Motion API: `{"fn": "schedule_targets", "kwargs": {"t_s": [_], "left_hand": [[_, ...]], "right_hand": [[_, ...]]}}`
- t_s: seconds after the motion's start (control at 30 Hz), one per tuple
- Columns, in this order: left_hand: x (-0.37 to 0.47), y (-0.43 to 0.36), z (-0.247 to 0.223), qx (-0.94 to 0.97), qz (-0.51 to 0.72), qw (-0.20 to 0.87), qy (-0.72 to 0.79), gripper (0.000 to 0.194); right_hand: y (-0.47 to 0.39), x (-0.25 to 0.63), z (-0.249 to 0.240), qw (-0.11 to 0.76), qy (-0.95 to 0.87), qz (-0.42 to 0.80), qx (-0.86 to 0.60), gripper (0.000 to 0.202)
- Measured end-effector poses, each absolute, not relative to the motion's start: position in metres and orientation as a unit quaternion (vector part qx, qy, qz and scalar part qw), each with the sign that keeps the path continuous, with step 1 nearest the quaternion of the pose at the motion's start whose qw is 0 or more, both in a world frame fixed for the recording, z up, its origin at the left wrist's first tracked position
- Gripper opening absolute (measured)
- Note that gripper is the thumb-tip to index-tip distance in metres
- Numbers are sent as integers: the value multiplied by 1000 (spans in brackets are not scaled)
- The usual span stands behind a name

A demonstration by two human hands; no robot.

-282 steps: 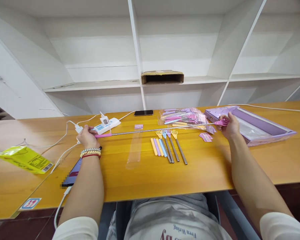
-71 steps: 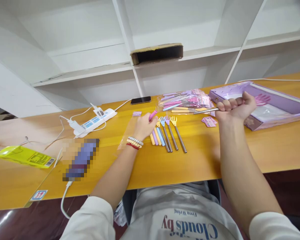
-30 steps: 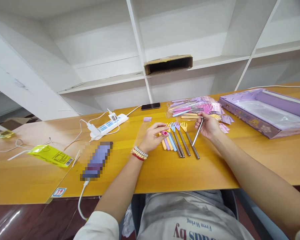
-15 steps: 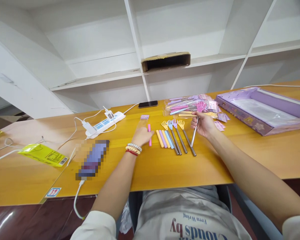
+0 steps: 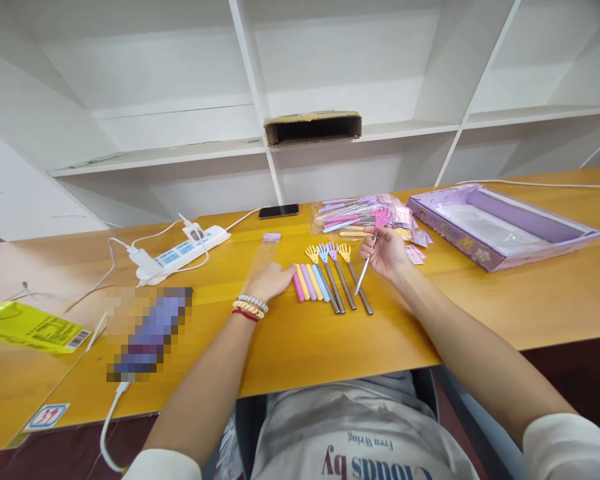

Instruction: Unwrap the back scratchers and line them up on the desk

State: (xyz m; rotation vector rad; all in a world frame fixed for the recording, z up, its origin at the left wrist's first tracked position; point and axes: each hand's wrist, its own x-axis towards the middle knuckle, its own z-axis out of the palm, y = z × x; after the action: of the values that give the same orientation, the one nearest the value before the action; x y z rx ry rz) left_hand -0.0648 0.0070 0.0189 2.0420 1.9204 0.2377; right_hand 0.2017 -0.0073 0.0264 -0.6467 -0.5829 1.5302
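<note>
You have the pink-clawed scratcher (image 5: 367, 268) in your right hand (image 5: 391, 255), its steel rod pinched between thumb and fingers just below the pink claw (image 5: 383, 217). It is held above the desk (image 5: 290, 353), to the right of your left hand (image 5: 267, 283), so your right is plainly the nearer one. Its long axis runs away from you and slightly right, claw at the far end, bare rod end toward you and slightly left.

That slant is the relation to mind. The four claw-ended rods (image 5: 339, 287) on the desk lie side by side the other way, claws far and a little left, plain ends near and a little right. Your scratcher therefore crosses the line of the rightmost rod, the one with a yellow claw (image 5: 345, 252); from this angle I can't be sure whether the two touch. To sit parallel with the others, by my reading, it would need its claw end swung left.

Your left hand is at the left end of the coloured handles (image 5: 321, 283), at the upper part of the pink handle (image 5: 299, 287). Its fingers are partly hidden, so I can't tell whether they grip it or only rest beside it. The handles lie just left of the rods, between your two hands.
</note>
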Motion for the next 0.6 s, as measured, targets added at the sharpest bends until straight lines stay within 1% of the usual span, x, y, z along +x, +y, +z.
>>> {"fn": "schedule_targets", "kwargs": {"t_s": [0.07,0.1,0.13,0.2,0.27,0.33,0.4,0.47,0.53,0.6], "left_hand": [[-58,-1,25,719,135,78,677,60],[-53,-7,29,728,165,53,663,59],[-47,-14,32,746,190,47,637,58],[-33,-29,37,805,214,81,547,52],[-20,-41,36,861,200,99,457,45],[-12,-47,31,887,183,73,418,39],[-10,-46,24,892,171,38,417,34],[-13,-40,19,887,168,23,430,29],[-19,-32,18,874,178,32,451,24],[-26,-25,20,858,190,56,474,21]], "right_hand": [[-9,195,27,652,-245,666,-265,8],[-11,190,27,659,-242,666,-254,9],[-13,185,27,664,-239,666,-243,11],[-17,174,26,673,-236,664,-223,16],[-22,165,24,679,-240,662,-207,20],[-26,161,23,677,-256,664,-189,23],[-30,161,24,664,-285,669,-175,31],[-33,166,27,653,-314,668,-169,45],[-33,173,32,660,-331,654,-163,60],[-32,181,36,672,-341,638,-162,68]]}}
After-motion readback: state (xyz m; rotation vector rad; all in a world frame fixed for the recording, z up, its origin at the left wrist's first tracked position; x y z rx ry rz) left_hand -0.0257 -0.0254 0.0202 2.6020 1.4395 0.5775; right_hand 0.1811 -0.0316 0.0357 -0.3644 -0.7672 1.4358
